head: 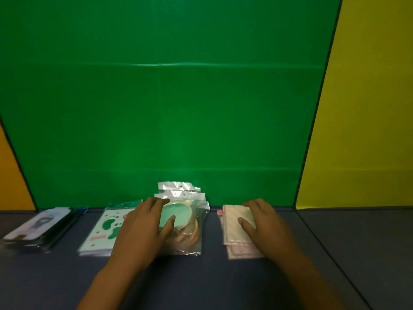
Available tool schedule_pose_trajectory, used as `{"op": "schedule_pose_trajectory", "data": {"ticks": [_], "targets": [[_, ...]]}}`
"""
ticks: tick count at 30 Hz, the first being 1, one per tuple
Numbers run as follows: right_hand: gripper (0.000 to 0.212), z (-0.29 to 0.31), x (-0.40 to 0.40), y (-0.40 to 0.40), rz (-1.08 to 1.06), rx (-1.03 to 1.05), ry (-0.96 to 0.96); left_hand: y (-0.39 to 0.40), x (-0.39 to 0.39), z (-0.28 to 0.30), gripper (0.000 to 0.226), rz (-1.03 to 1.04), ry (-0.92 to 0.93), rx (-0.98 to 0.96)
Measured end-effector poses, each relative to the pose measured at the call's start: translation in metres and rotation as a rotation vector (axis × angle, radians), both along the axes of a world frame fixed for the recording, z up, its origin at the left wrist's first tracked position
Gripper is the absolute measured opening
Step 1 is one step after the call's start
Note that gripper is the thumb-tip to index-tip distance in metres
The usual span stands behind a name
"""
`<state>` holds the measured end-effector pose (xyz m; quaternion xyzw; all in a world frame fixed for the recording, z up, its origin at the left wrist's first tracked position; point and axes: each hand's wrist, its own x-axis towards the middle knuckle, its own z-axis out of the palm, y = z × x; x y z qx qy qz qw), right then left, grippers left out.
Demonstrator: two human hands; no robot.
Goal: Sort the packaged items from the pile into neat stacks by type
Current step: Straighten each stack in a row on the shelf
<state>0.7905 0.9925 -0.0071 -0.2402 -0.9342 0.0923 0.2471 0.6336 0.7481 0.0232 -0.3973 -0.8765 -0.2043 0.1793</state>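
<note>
Resting flat: left hand on clear-bag stack | right hand on pink stack | both grips open-fingered

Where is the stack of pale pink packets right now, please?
In the head view, the stack of pale pink packets lies on the dark table, right of the clear bags with round green pads, under the right hand.

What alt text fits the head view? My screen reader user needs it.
Two hands rest on packet stacks on a dark table: left hand on clear bags, right hand on pink packets. Two more stacks lie left.
</note>
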Motion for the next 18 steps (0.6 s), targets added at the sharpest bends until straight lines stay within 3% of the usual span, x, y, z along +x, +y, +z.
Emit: {"op": "schedule_pose_trajectory", "data": {"ticks": [6, 18], "targets": [[0.043, 0.016, -0.023, -0.078, 0.043, 0.016, 0.096, -0.080, -0.022, -0.006, 0.045, 0.016, -0.021, 0.021], [0.044, 0.031, -0.110, -0.246, 0.230, -0.060, 0.089, -0.261, -0.083, -0.011, 0.044, 0.184, -0.075, 0.074]]}}
